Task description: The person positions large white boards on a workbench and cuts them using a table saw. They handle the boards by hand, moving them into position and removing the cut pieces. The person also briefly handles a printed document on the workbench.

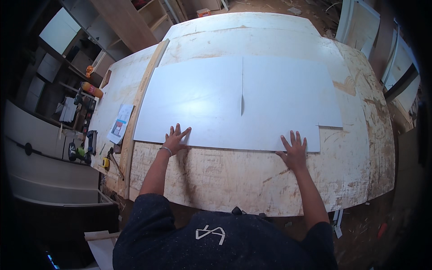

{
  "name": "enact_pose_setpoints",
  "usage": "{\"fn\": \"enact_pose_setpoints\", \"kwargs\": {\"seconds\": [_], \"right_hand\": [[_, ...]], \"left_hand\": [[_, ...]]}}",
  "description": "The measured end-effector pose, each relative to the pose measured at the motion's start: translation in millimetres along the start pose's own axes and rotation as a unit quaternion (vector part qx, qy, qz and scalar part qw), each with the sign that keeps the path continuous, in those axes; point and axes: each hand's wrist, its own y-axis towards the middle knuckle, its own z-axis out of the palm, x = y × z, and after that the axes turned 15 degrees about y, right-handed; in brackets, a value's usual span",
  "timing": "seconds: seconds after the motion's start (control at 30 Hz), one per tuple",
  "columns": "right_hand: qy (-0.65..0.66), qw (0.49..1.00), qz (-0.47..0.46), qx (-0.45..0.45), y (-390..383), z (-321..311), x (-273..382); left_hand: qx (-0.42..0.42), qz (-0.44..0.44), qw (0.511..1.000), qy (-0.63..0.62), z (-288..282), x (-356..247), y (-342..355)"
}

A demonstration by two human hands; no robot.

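Note:
A large white sheet panel [193, 103] lies flat on the worn worktable [216, 173]. White sheet also shows past its right end, with a stepped corner [330, 119] sticking out. A thin dark line with a narrow slit-like shape runs from the far edge toward the middle. My left hand [177, 139] rests on the near edge of the panel, fingers spread. My right hand [294, 152] lies on the same edge near the right corner, its fingers apart too. Neither hand grips anything.
Left of the panel runs a long wooden strip [146, 83]. Beyond it are a printed paper [120, 123], a yellow tape measure [105, 163], a green-and-black drill [78, 153] and an orange bottle [92, 89]. Cabinets [51, 175] stand at left; boards [362, 27] lean at far right.

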Motion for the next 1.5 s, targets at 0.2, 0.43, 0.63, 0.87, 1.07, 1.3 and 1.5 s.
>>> {"fn": "enact_pose_setpoints", "kwargs": {"seconds": [0.2, 0.43, 0.63, 0.87, 1.07, 1.3, 1.5], "right_hand": [[-0.012, 1.0, 0.002, -0.004, 26.3, 1.7, -9.3], [-0.022, 1.0, 0.01, -0.015, 50.1, 2.5, -22.0], [-0.017, 1.0, 0.006, -0.016, 77.7, 7.9, -24.3], [-0.012, 0.999, 0.032, -0.006, 90.2, 6.5, -28.9], [-0.01, 1.0, 0.025, -0.016, 104.2, 4.8, -33.3], [-0.029, 0.999, 0.043, -0.012, 115.0, 10.4, -43.2], [-0.034, 0.998, 0.041, -0.02, 127.7, 14.8, -49.2]], "left_hand": [[-0.005, -0.004, 1.0, 0.0, -6.8, 1.2, 25.6], [-0.011, 0.0, 1.0, 0.003, -25.1, -3.2, 51.8], [-0.016, -0.004, 1.0, -0.021, -21.9, 7.7, 71.8], [-0.027, 0.011, 1.0, -0.008, -35.0, 9.3, 91.1], [-0.031, -0.001, 1.0, 0.001, -44.8, 7.6, 103.5], [-0.03, 0.01, 0.999, 0.007, -48.1, 7.6, 116.8], [-0.026, 0.003, 1.0, -0.005, -56.5, 8.5, 128.1]]}}
